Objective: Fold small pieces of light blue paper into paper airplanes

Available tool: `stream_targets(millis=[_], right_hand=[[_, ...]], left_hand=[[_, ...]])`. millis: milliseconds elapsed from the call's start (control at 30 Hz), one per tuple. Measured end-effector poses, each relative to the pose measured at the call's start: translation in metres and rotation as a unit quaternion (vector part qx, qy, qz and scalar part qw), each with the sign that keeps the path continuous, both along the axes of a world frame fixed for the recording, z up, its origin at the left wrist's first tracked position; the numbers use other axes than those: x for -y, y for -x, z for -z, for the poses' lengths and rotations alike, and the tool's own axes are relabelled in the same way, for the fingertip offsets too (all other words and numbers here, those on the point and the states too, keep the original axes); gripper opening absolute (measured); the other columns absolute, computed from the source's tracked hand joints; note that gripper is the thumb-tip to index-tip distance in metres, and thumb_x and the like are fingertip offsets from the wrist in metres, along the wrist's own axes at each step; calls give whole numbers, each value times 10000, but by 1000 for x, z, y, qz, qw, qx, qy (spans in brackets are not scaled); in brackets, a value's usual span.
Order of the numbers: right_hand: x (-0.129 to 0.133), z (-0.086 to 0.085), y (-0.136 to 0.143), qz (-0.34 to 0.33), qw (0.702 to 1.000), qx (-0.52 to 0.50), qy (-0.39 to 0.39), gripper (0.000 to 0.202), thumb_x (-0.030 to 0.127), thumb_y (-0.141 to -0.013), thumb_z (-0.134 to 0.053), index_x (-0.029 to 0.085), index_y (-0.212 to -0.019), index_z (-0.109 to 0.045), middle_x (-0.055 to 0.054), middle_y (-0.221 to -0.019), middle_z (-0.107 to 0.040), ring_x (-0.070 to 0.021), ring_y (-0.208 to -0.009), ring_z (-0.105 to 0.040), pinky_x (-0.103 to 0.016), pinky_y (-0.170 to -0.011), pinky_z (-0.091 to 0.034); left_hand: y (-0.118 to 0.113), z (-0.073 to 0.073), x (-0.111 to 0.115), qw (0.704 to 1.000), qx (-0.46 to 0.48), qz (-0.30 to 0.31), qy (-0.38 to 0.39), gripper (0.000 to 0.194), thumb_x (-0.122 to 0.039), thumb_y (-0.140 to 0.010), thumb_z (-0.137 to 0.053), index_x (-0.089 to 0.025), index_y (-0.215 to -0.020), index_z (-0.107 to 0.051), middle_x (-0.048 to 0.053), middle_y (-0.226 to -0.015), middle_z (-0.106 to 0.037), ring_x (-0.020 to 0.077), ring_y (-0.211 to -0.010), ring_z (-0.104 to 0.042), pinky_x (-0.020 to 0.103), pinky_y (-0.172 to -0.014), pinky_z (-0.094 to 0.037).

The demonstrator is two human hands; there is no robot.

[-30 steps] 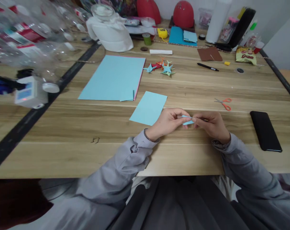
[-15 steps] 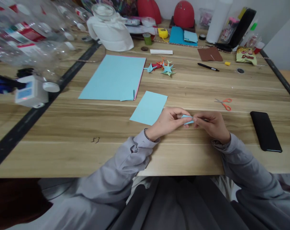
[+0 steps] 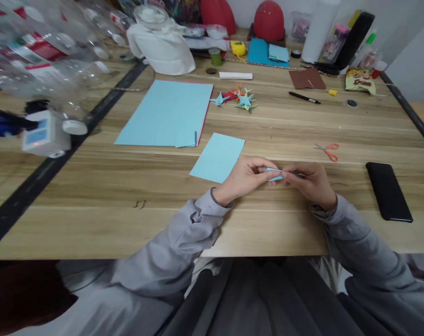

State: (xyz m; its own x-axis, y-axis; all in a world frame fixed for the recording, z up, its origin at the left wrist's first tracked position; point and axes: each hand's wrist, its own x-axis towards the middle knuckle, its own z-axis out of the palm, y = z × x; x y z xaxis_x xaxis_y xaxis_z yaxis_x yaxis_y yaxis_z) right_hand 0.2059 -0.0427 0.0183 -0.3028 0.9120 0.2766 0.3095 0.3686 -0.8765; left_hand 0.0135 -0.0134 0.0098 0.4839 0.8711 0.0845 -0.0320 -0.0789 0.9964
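Observation:
A small folded piece of light blue paper is pinched between my two hands above the wooden table. My left hand holds its left end, thumb on top. The fingertips of my right hand close on its right end, hiding part of it. Beside my left wrist lies a light blue paper rectangle. Farther left is a stack of large blue sheets with a pink edge showing. Folded paper figures in blue, orange, red and green lie beyond.
Orange-handled scissors and a black phone lie to the right. A black pen and a brown sheet are farther back. Plastic bottles and a white box-shaped device stand at the left.

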Motion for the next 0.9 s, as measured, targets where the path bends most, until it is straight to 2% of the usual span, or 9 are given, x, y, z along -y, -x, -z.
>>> stream_targets(millis=[233,500,767,900], right_hand=[[0,0,0,-2,1000,25,-19,270,356,-904,-608,179,-736,-723,-15,-608,-692,-117,-565,-619,-226,-556,-474],[0,0,0,-2,999,22,-22,271,362,-907,-608,185,-737,-722,-9,-600,-683,-117,-555,-614,-232,-552,-477],[0,1,-1,13,1000,14,-7,304,410,-906,-611,186,-738,-730,-16,-619,-687,-126,-572,-612,-246,-559,-480],[-1,1,-3,30,998,44,-42,284,369,-908,-608,183,-736,-736,-7,-590,-664,-110,-532,-556,-239,-530,-420]], left_hand=[[0,0,0,1000,-8,-10,-25,363,-481,-724,-795,-122,-740,-742,71,-647,-731,155,-593,-685,228,-549,-525],[2,-1,0,1000,-4,0,-23,325,-460,-754,-778,-136,-749,-755,72,-677,-745,163,-634,-692,265,-630,-560],[8,0,-8,998,6,54,-13,328,-455,-826,-712,-137,-876,-774,76,-807,-766,167,-757,-701,293,-771,-568],[12,0,-13,995,25,81,45,345,-447,-821,-716,-134,-958,-770,87,-879,-771,180,-791,-713,307,-778,-578]])
